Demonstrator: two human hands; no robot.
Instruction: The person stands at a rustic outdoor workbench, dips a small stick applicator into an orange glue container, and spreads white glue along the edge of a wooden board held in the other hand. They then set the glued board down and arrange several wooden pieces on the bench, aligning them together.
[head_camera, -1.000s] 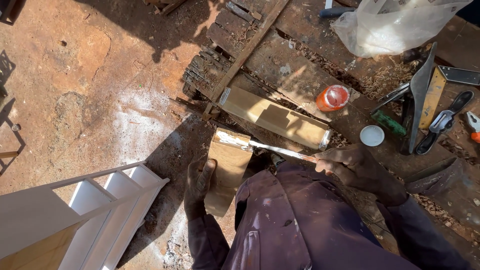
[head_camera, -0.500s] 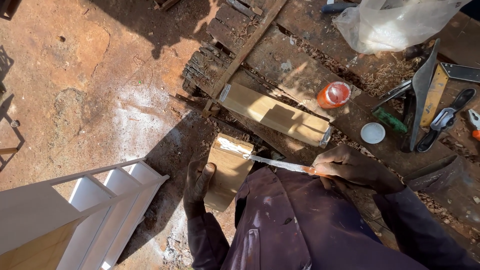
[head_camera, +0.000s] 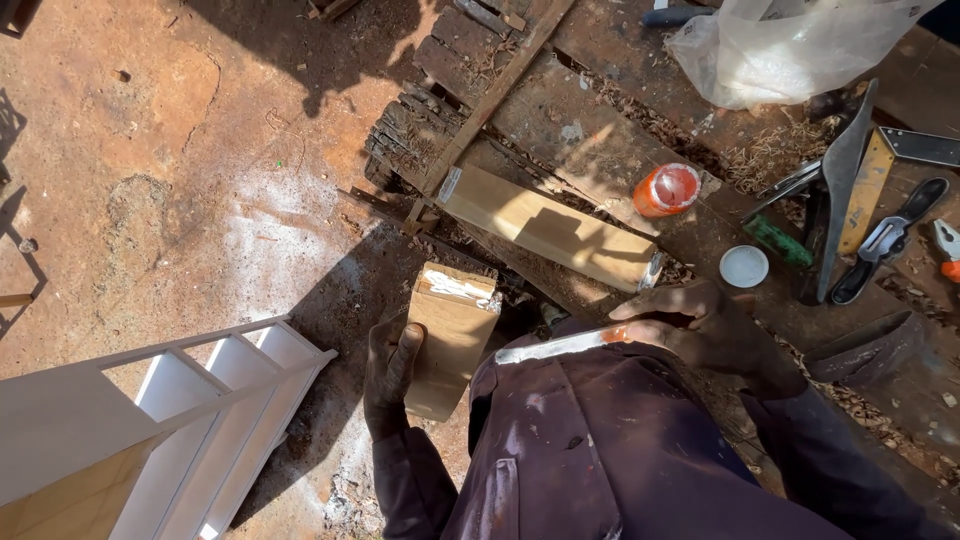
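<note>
Left hand (head_camera: 392, 375) gripped the side of a short wooden block (head_camera: 450, 340), held on end so its top face, smeared with white glue or filler, faced up for spreading. Right hand (head_camera: 700, 325) was closed on the handle of a putty knife (head_camera: 555, 346), blade pointing toward the block but clear of it. Beyond the block lay a longer board (head_camera: 545, 228) on the rough wooden bench (head_camera: 600, 150). Right of the board: an orange tub (head_camera: 667, 190) and white lid (head_camera: 745, 266). Left of the block: a white shelf frame (head_camera: 200, 400).
</note>
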